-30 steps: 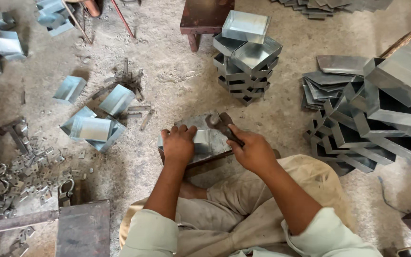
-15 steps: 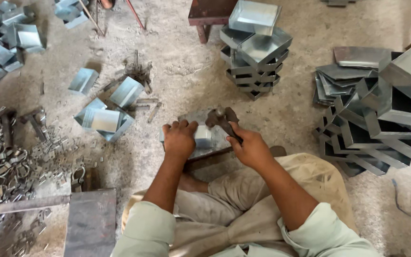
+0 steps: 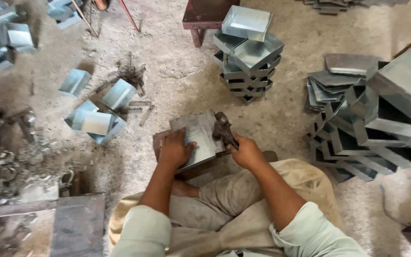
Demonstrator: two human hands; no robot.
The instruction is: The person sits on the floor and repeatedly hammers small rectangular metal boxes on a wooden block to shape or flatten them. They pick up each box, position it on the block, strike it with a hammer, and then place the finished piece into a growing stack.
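Sitting posture: person cross-legged on a dusty concrete floor (image 3: 177, 81), pale green sleeves, beige trousers, seen from above.
Left hand (image 3: 176, 148): palm down, fingers spread flat, pressing on the sheet-metal piece (image 3: 200, 138); not curled around anything.
Right hand (image 3: 246, 151): fist wrapped round the handle of a dark hammer (image 3: 223, 129); the hammer head lies against the right edge of the sheet-metal piece.
Sheet-metal piece: grey, flat, roughly rectangular, with a brighter folded panel towards the near side; lies just ahead of the knees, between the two hands, on a dark block (image 3: 160, 140) whose edge shows at its left.
Tray stack, centre (image 3: 248, 62): shallow square galvanised trays piled at skewed angles, straight ahead of the workpiece, well apart from it; one tray (image 3: 246, 21) sits tilted on top.
Wooden stool (image 3: 205, 14): dark reddish, just behind the centre stack, partly cut by the frame edge.
Tray stack, right (image 3: 372, 119): larger heap of the same trays, some nested, some tipped on edge, near the right knee.
Flat sheets (image 3: 329, 85): grey blanks, fanned, at the left side of the right heap.
Loose trays, left (image 3: 96, 121): several lying scattered on the floor, well apart from the left hand.
Scrap offcuts (image 3: 1, 162): small bright clippings heaped at far left.
Metal slab (image 3: 72, 226): dark, flat, at lower left beside the left knee.
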